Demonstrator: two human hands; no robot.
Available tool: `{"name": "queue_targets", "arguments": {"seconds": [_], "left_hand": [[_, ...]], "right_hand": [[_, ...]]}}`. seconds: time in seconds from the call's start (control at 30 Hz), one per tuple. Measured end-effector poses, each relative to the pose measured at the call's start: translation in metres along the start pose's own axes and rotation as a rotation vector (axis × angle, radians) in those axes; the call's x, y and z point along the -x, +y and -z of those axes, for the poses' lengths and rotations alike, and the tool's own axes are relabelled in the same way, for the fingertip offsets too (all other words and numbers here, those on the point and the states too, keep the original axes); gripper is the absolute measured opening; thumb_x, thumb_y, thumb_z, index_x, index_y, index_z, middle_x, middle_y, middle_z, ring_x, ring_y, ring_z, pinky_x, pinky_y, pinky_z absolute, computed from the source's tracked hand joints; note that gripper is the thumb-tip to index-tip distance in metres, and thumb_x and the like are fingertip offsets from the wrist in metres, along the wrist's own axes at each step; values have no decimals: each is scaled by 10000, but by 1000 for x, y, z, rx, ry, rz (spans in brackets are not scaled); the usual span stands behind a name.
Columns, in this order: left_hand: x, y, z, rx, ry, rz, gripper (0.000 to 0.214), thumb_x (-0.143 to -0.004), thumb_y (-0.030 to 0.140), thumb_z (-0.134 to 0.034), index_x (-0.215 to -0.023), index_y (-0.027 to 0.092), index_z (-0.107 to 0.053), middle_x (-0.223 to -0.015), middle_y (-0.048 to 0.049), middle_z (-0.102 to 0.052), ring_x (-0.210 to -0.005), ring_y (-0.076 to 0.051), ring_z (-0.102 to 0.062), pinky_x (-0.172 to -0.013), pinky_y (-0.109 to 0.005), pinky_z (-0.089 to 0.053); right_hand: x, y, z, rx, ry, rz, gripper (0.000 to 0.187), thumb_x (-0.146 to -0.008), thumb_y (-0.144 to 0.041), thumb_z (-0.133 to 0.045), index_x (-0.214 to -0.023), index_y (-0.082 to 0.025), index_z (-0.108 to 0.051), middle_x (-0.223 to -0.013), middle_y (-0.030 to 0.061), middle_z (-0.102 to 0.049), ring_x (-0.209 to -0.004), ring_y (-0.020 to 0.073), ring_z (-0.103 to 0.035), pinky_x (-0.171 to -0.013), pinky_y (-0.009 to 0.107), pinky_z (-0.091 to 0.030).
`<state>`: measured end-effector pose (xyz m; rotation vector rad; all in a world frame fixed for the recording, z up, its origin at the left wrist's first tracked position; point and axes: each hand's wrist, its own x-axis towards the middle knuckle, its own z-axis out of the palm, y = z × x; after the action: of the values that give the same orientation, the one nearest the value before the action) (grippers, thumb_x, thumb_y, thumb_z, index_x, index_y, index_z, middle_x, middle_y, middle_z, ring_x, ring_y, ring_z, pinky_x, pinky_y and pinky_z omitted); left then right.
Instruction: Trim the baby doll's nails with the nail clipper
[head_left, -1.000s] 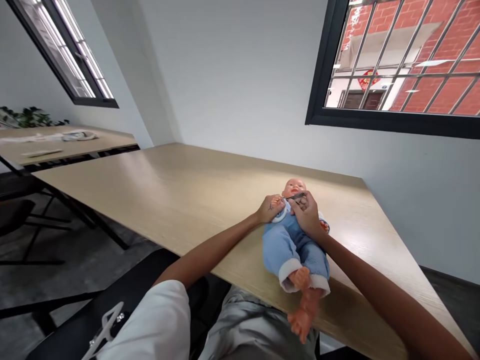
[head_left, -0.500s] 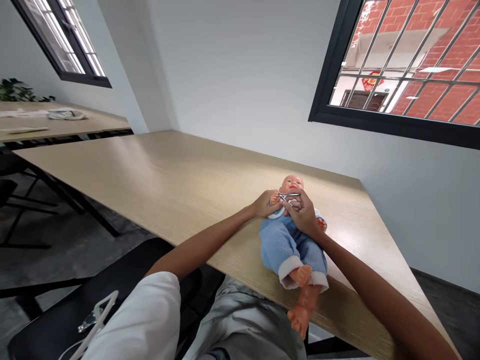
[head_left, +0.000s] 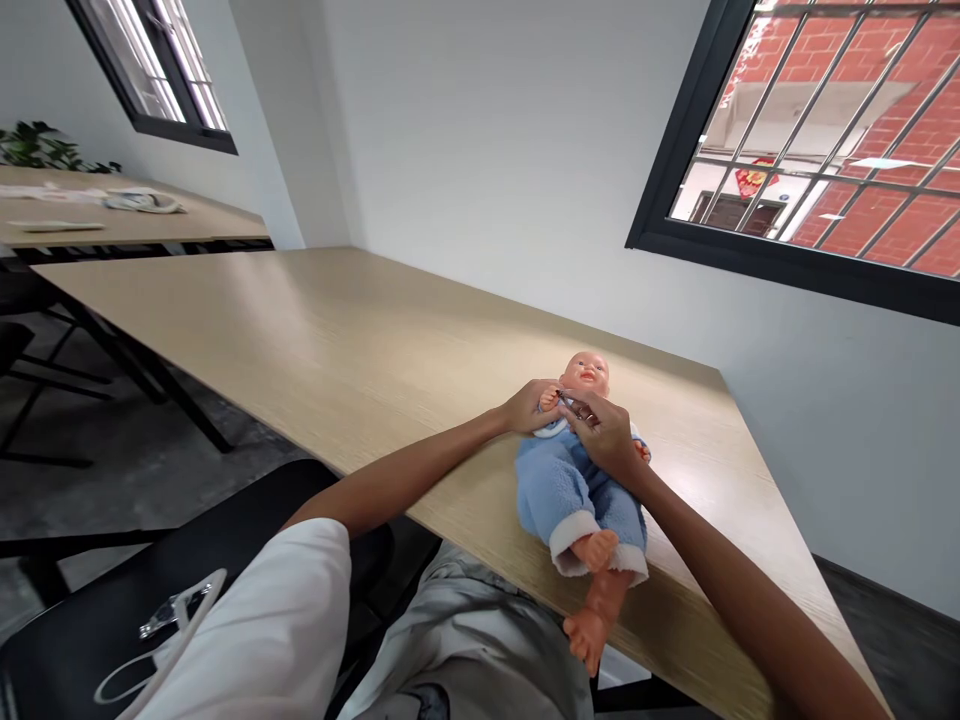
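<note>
A baby doll [head_left: 574,480] in blue fleece trousers with white cuffs lies on its back on a pale wood table [head_left: 315,310], one bare leg reaching over the near edge. My left hand [head_left: 531,407] is shut around the doll's small raised hand [head_left: 550,400]. Small metal clippers [head_left: 576,407] sit in my right hand [head_left: 606,437], their tip right by the doll's fingers. My fingers hide most of the clippers, so their exact shape is unclear.
A second table [head_left: 127,225] at far left holds white items, with a green plant [head_left: 37,148] behind it. A barred window [head_left: 810,140] is in the wall on the right. A black chair [head_left: 172,510] stands below my left arm.
The clippers have turned from lying crosswise over the doll's chest to pointing at its held hand. The whole view has shifted slightly as my head moved.
</note>
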<state>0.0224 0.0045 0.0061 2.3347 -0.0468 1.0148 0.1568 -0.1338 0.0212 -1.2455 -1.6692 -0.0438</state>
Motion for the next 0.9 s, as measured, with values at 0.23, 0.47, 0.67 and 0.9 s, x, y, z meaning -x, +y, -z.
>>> {"name": "queue_targets", "arguments": {"seconds": [0.23,0.47,0.67,0.9], "left_hand": [[-2,-4,11,-153,-103,-126,321,-871,449,-538,-751,159,-604,-720,-54,-625,-680,-165,-562,-693,-287,-460],[0,-11,13,-194,-170,-138,304,-810,483,-548,-763,183,-577,-745,-76,-630,-706,-197,-570,-718,-310,-467],[0,-7,11,-172,-154,-116,234,-788,407,-557,-772,176,-593,-764,-74,-647,-731,-195,-587,-717,-303,-472],[-1,-7,7,-104,-120,-165,341,-861,491,-537,-814,163,-617,-797,-81,-654,-749,-199,-597,-740,-310,-474]], "right_hand": [[1,1,2,42,-50,78,269,-925,-411,-626,-1111,-230,-697,-872,43,-732,-689,162,-651,-653,292,-553],[2,1,3,84,-126,95,263,-904,-399,-649,-1097,-226,-691,-799,25,-705,-662,160,-637,-635,278,-522],[2,0,3,92,-92,104,260,-925,-421,-618,-1096,-237,-687,-822,36,-730,-669,179,-660,-659,304,-542],[4,-1,2,86,-56,59,277,-871,-409,-680,-1093,-243,-674,-840,41,-746,-707,195,-692,-647,304,-565]]}}
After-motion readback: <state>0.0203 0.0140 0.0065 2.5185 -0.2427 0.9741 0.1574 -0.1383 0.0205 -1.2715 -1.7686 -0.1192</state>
